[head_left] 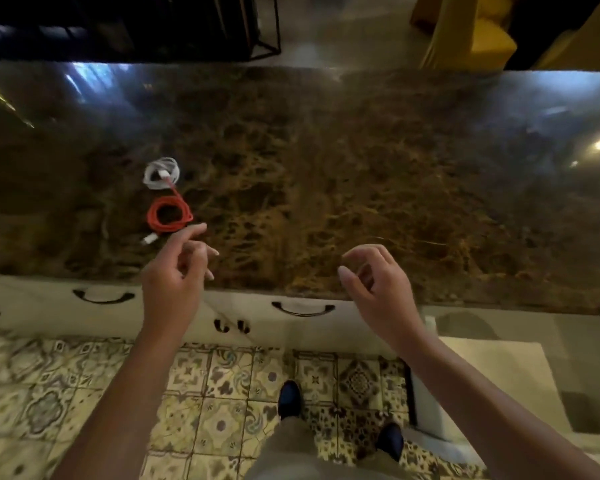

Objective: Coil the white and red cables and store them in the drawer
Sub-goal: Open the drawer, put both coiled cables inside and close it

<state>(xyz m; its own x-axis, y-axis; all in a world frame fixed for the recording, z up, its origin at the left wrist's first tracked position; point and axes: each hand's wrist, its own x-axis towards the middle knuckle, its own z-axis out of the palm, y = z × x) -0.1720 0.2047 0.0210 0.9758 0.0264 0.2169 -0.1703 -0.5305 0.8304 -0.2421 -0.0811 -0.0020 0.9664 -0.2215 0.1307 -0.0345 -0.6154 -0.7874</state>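
A coiled red cable [168, 213] with a white plug lies on the brown marble counter [361, 174], left of centre. Just beyond it rests a coiled white cable [161, 173]. My left hand [177, 271] hovers near the counter's front edge, fingers apart, index tip just right of the red coil and apart from it. My right hand [374, 275] hangs over the front edge, fingers loosely curled, holding nothing. Below the edge are white drawer fronts with dark handles: one [103, 296] at the left, one [303, 309] between my hands. Both drawers are closed.
Patterned floor tiles [222, 393] and my dark shoes lie below the cabinet. A pale step [499, 375] sits at the right. Beyond the counter stand a black metal frame [264, 36] and yellow furniture [482, 39].
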